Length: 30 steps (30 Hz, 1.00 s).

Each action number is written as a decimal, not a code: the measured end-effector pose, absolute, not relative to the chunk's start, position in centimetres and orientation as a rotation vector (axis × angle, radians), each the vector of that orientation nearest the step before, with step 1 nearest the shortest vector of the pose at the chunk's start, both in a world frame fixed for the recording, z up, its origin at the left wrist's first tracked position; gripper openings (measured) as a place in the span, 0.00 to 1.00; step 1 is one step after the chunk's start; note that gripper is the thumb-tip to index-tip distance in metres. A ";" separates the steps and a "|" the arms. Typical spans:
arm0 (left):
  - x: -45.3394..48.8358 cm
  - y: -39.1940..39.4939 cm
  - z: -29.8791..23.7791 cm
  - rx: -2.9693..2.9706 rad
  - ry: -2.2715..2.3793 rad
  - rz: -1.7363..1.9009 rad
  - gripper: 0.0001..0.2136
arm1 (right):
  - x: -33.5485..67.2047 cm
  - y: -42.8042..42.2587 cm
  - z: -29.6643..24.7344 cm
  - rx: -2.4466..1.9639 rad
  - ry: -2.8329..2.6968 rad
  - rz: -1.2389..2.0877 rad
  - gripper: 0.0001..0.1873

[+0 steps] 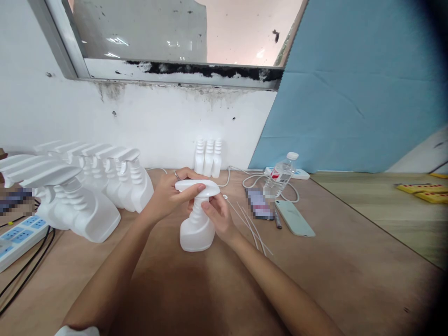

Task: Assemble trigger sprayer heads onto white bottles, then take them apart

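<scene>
A white spray bottle (197,232) stands upright on the brown-covered table, straight ahead of me. Its white spray head (206,188) sits on the ribbed neck. My left hand (174,190) grips the spray head from the left, thumb along its side and fingers behind it. On the right, my right hand (219,216) closes round the neck just below the head, its thumb in front. Parts of the fingers of both hands are hidden behind the bottle. Several thin white tubes (250,228) lie on the table to the right of my right hand.
Rows of white spray bottles (101,217) with heads fill the left side, beside a power strip (21,240). Against the wall stand white bottles without heads (208,161). On the right are a clear water bottle (278,179), a phone (259,203), a pale green phone (296,218) and a pen (278,220).
</scene>
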State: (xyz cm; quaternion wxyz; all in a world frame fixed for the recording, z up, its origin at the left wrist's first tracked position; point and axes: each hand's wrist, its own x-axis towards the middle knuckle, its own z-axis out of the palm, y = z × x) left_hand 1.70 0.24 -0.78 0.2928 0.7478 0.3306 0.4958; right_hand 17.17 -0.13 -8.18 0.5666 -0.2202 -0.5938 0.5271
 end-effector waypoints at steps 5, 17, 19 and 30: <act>1.5 0.3 -0.8 2.020 0.898 1.300 0.11 | 16.8 -0.5 -7.5 -0.574 -1.384 1.196 0.24; 1.7 0.2 -0.8 2.041 0.899 1.316 0.10 | 16.5 -0.7 -7.6 -0.575 -1.358 1.189 0.20; 1.7 0.2 -0.8 2.043 0.916 1.311 0.09 | 16.3 -0.7 -7.6 -0.656 -1.314 1.166 0.22; 1.7 0.2 -0.8 2.048 0.909 1.317 0.09 | 16.5 -0.7 -7.5 -0.644 -1.375 1.150 0.24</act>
